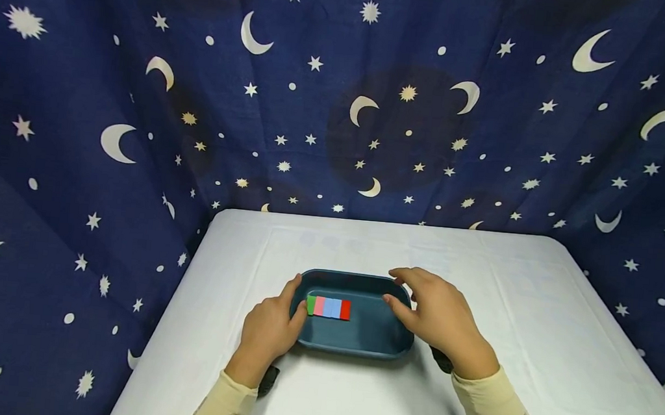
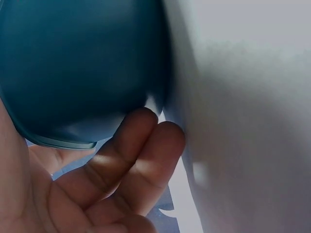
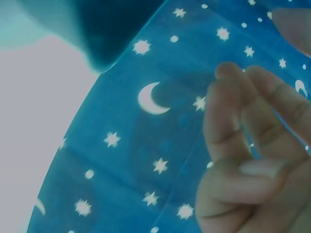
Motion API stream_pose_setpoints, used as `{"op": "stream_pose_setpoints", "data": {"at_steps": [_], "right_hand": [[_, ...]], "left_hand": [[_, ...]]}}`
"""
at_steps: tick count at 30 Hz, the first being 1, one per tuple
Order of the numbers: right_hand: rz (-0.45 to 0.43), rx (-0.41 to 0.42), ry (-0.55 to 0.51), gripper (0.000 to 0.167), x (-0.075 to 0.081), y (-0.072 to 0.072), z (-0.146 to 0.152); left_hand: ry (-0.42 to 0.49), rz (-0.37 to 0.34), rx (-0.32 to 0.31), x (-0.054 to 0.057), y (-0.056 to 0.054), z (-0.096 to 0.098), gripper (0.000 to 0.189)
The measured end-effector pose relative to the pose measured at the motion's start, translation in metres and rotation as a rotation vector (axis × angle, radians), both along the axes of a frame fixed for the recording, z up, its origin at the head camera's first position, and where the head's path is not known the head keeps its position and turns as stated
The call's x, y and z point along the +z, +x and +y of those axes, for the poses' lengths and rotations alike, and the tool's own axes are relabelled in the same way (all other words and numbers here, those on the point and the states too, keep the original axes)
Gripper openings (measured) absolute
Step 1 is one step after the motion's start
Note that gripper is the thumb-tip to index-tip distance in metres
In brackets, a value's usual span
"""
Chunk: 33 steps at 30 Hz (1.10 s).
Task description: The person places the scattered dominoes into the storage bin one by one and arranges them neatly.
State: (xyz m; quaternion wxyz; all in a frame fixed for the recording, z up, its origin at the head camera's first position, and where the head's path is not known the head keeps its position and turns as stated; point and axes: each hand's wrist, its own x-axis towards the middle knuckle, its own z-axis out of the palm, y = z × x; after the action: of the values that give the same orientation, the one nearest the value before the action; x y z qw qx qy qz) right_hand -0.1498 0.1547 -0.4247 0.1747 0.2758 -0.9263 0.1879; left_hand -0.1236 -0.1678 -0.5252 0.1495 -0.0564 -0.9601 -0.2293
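Observation:
A dark teal rectangular tray (image 1: pixel 378 331) lies in the middle of the white table. Inside its left half sits a row of small flat coloured pieces (image 1: pixel 329 307): green, pink, light blue and red from left to right. My left hand (image 1: pixel 269 329) grips the tray's left end, thumb over the rim and fingers along the outer wall. Seen from the left wrist, two fingertips (image 2: pixel 153 138) press at the tray's lower edge. Above the right end hovers my right hand (image 1: pixel 440 312), thumb and forefinger spread apart, holding nothing. In the right wrist view its fingers bend loosely, apart from the tray corner.
The white-covered table (image 1: pixel 536 302) spreads out around the tray on all sides. A dark blue curtain (image 1: pixel 340 104) with moons and stars hangs behind the table and along both sides.

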Motion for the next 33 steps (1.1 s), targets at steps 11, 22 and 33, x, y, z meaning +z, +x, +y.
{"op": "stream_pose_setpoints", "data": {"at_steps": [11, 22, 33], "right_hand": [[0.157, 0.013, -0.071, 0.05, -0.034, 0.01, 0.047], [0.202, -0.006, -0.152, 0.053, -0.054, 0.011, 0.076], [0.195, -0.061, -0.198, 0.051, -0.068, 0.007, 0.095]], "left_hand": [[0.006, -0.036, 0.005, 0.002, 0.0, 0.001, 0.06], [0.017, -0.038, 0.017, 0.002, 0.001, 0.004, 0.06], [0.028, -0.025, 0.019, -0.001, 0.002, 0.005, 0.06]]}}
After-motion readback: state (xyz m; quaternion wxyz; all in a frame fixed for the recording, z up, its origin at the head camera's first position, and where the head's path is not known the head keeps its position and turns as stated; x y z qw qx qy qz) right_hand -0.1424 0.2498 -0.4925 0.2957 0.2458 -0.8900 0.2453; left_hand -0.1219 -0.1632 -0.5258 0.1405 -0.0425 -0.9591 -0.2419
